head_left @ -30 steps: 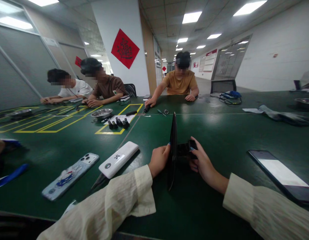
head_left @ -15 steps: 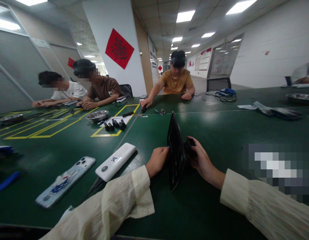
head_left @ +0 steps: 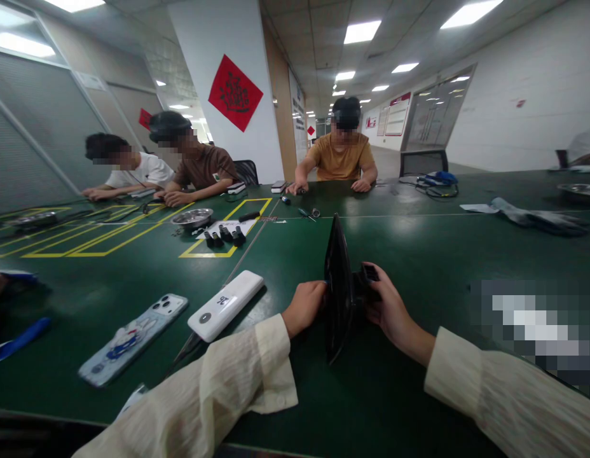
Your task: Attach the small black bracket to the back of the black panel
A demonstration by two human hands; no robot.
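A thin black panel (head_left: 337, 299) stands nearly edge-on above the table in front of me. On its right side is a black block-shaped mount (head_left: 366, 280), with the fingers of my right hand (head_left: 393, 312) wrapped round it. My left hand (head_left: 304, 306) is closed at the panel's left face, its fingertips pinched close to the surface. A small bit of blue shows at those fingertips, too small to name. The panel's edge hides part of the left fingers.
Left of my forearm lie a white power bank (head_left: 226, 305) with a cable and a phone in a patterned case (head_left: 133, 340). Farther off are several black cylindrical parts (head_left: 226, 235), a metal bowl (head_left: 192, 217) and gloves (head_left: 538, 216). A person (head_left: 345, 152) sits opposite.
The view has shifted slightly, so the scene sits a little farther right. The person opposite has drawn their reaching hand back. My hands keep their hold on the panel and mount.
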